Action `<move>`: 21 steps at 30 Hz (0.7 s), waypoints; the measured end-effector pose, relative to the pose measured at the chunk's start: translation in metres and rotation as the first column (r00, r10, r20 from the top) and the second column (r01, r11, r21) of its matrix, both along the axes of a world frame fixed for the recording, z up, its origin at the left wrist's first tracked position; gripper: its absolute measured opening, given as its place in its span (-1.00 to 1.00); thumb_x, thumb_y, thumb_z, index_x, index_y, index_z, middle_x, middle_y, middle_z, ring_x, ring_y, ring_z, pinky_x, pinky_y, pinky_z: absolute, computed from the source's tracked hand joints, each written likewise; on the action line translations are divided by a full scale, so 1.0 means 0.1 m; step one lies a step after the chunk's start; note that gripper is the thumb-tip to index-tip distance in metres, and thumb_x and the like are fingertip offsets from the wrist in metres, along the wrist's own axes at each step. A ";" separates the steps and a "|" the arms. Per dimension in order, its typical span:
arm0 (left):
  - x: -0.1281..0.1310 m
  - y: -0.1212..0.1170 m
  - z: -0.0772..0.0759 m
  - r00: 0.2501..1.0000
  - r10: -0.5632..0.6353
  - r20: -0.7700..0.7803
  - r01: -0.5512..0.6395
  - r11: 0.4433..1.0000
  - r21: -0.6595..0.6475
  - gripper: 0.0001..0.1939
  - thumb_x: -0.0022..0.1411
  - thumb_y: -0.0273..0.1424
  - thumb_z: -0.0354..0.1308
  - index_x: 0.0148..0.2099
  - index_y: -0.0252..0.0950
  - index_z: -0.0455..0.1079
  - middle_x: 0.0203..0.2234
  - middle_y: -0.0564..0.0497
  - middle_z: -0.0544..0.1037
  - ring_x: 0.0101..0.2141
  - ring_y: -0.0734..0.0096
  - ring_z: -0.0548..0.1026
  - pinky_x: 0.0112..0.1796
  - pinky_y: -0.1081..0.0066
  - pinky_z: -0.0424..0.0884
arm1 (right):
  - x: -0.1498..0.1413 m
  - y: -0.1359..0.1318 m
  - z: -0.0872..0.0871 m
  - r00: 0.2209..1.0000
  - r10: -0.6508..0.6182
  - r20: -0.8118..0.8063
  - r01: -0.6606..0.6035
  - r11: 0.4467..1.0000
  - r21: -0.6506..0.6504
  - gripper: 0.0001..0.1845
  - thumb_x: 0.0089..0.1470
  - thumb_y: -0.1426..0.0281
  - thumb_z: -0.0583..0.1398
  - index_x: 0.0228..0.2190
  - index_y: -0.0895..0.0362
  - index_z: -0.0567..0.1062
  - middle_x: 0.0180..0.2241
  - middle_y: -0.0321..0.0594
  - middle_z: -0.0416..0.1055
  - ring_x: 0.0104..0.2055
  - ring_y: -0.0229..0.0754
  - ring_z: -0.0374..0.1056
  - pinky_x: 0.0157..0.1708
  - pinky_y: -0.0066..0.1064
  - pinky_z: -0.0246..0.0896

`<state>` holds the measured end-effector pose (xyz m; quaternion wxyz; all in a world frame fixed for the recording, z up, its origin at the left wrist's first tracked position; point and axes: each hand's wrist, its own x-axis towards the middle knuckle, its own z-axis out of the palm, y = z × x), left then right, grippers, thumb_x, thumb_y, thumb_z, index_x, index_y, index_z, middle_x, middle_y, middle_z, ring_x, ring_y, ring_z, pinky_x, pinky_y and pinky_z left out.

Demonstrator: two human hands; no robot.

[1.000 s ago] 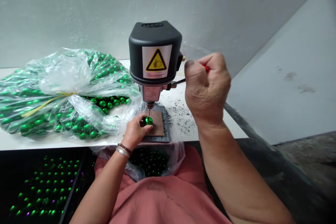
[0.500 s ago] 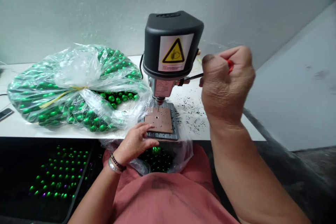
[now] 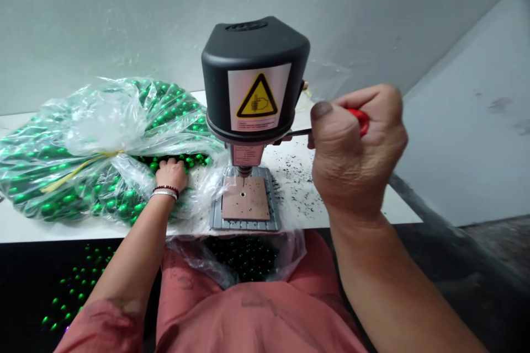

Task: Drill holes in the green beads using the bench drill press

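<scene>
Left hand: there it is, the left hand (image 3: pixel 171 174) planted at the bag's mouth, fingers curled down and half closed on the green balls (image 3: pixel 182 162); whether it has a ball in its grip, I can't tell.

Right hand: clenched tight, a full fist around the red-handled screwdriver (image 3: pixel 358 120), up at 2 o'clock from the drill press (image 3: pixel 252 77).

Tool line: the thin dark shaft runs level toward 9 o'clock, its far end reaching the side of the drill's neck.

Balls: at 10 o'clock from the brown pad (image 3: pixel 245 198), the left hand much the nearer of the two, piled inside the plastic bag (image 3: pixel 103 121).

Pad: right under the drill bit, hole showing, nothing sitting on it.

Table: black specks (image 3: pixel 296 193) scattered across the white table (image 3: pixel 306 198), right of the pad.
</scene>
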<state>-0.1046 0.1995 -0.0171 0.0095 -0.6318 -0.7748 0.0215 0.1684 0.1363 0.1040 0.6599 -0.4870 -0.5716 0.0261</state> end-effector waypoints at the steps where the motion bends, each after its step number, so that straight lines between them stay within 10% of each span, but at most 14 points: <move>1: 0.00 0.00 -0.02 1.000 -0.023 0.007 0.023 1.000 -0.001 -0.62 0.05 -0.38 0.04 -0.10 -0.43 0.44 -0.11 -0.38 0.42 -0.08 -0.16 0.33 -0.18 0.11 0.31 | 0.00 0.00 0.00 1.000 -0.005 0.006 0.005 1.000 0.001 -0.81 0.07 0.28 0.07 -0.49 0.10 0.22 -0.60 -0.42 0.15 -0.57 -0.45 0.08 -0.49 -0.51 0.09; 5: 0.04 -0.13 0.06 0.974 -0.089 0.210 0.054 0.985 0.167 -0.57 0.06 -0.26 0.10 -0.04 -0.38 0.40 -0.15 -0.28 0.47 -0.10 0.02 0.40 -0.07 0.21 0.28 | 0.00 0.00 -0.01 1.000 -0.010 0.014 0.009 1.000 0.008 -0.81 0.08 0.29 0.07 -0.50 0.10 0.21 -0.61 -0.43 0.14 -0.57 -0.45 0.07 -0.50 -0.52 0.07; 8: 0.17 -0.40 0.22 0.791 -0.148 0.593 -0.037 0.957 0.289 -0.51 0.04 -0.16 0.16 0.00 -0.27 0.32 -0.22 -0.11 0.50 -0.18 0.18 0.45 -0.17 0.30 0.34 | 0.00 0.02 -0.02 1.000 0.000 0.000 0.000 0.998 0.067 -0.80 0.06 0.28 0.09 -0.50 0.11 0.21 -0.63 -0.44 0.12 -0.59 -0.46 0.06 -0.53 -0.55 0.05; 12: 0.48 -0.83 0.30 0.025 -0.132 0.991 -0.080 0.988 0.134 -0.60 0.12 -0.23 0.12 -0.01 -0.19 0.17 -0.42 0.05 0.48 -0.52 0.50 0.40 -0.47 0.49 0.29 | 0.00 0.04 -0.03 1.000 0.018 -0.023 -0.015 0.992 0.122 -0.80 0.04 0.29 0.10 -0.52 0.12 0.22 -0.62 -0.44 0.13 -0.58 -0.48 0.07 -0.55 -0.57 0.05; 14: 0.64 -0.96 0.28 -0.377 0.027 0.926 -0.038 0.998 -0.044 -0.67 0.11 -0.27 0.12 -0.08 -0.20 0.18 -0.40 0.01 0.49 -0.57 0.57 0.36 -0.54 0.55 0.24 | 0.00 0.04 -0.03 0.999 0.036 -0.027 -0.032 0.993 0.116 -0.80 0.03 0.30 0.10 -0.51 0.13 0.22 -0.61 -0.44 0.13 -0.58 -0.49 0.06 -0.55 -0.57 0.06; 16: 0.77 -1.03 0.22 -0.615 0.158 0.772 0.014 0.982 -0.190 -0.73 0.09 -0.29 0.14 -0.17 -0.27 0.23 -0.36 -0.05 0.49 -0.56 0.61 0.34 -0.56 0.59 0.21 | 0.00 0.03 -0.03 0.998 0.056 -0.041 -0.051 0.993 0.110 -0.79 0.03 0.28 0.10 -0.51 0.13 0.22 -0.61 -0.44 0.12 -0.58 -0.49 0.05 -0.55 -0.58 0.05; 19: 0.90 -1.05 0.16 -0.698 0.196 0.689 0.010 0.964 -0.264 -0.71 0.04 -0.28 0.20 -0.23 -0.32 0.28 -0.32 -0.06 0.48 -0.52 0.61 0.36 -0.55 0.59 0.23 | 0.00 0.01 -0.03 0.995 0.075 -0.066 -0.069 0.994 0.090 -0.77 0.02 0.26 0.10 -0.52 0.13 0.21 -0.61 -0.44 0.09 -0.59 -0.50 0.01 -0.56 -0.58 0.04; 21: 0.95 -1.05 0.14 -0.599 0.174 0.781 -0.036 0.969 -0.243 -0.67 -0.03 -0.32 0.27 -0.23 -0.30 0.27 -0.32 0.00 0.48 -0.51 0.60 0.37 -0.53 0.57 0.25 | 0.00 0.00 -0.03 0.995 0.079 -0.063 -0.075 0.995 0.068 -0.78 0.02 0.27 0.10 -0.51 0.12 0.19 -0.61 -0.45 0.08 -0.59 -0.50 -0.01 -0.56 -0.58 0.04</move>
